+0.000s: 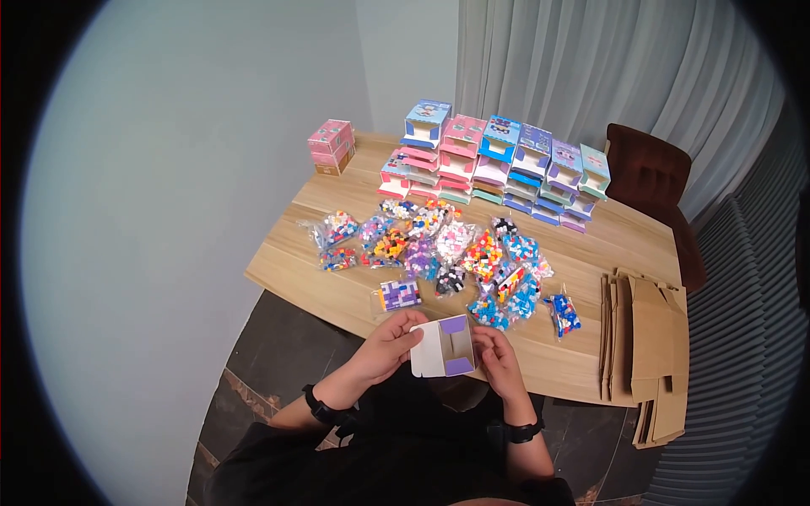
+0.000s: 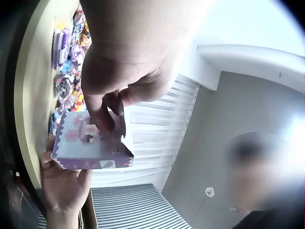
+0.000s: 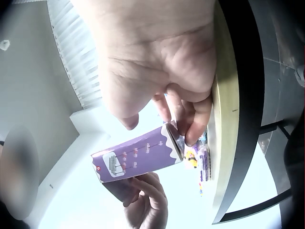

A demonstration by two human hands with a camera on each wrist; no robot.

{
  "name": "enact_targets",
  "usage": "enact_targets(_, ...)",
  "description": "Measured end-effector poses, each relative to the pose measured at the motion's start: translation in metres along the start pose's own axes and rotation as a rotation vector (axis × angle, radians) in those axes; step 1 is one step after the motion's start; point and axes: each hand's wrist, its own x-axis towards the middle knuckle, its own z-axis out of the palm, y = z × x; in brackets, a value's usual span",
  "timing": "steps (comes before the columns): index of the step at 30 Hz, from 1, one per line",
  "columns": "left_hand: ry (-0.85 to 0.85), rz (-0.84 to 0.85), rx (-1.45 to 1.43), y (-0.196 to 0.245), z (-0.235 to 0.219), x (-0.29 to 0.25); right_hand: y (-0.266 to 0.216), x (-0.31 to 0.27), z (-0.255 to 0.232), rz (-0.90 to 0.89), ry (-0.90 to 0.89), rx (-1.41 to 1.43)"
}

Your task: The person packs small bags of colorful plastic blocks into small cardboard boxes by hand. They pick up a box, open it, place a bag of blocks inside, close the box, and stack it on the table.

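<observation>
A small purple-and-white cardboard box [image 1: 456, 368] is held up near the table's front edge, its top open toward me. Its inside shows bare card. My left hand [image 1: 388, 346] pinches the long white flap [image 1: 428, 352] between thumb and fingers. In the left wrist view, the printed face [image 2: 88, 133] has a pixel-style figure on it. My right hand [image 1: 504, 367] is at the box's right side. In the right wrist view, its fingers [image 3: 193, 129] touch the far edge of the purple side [image 3: 138, 157], while the thumb [image 3: 128, 121] stands off the box.
Clear bags of colourful small bricks [image 1: 456, 240] lie across the middle of the table [image 1: 287, 253]. Behind them stand stacked opened boxes [image 1: 460, 135]; pink boxes [image 1: 332, 145] sit back left. Flattened brown cartons [image 1: 654, 337] lie at the right edge, and a brown chair [image 1: 650, 164] stands behind.
</observation>
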Motion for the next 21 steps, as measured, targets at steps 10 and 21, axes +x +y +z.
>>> enact_targets(10,-0.020,0.048,0.251,-0.005,0.008,0.005,0.000,-0.001,0.002,0.050,0.108,0.253)
enact_targets(21,0.638,0.455,1.200,0.083,-0.122,0.046,0.003,0.003,-0.001,0.086,0.191,0.275)
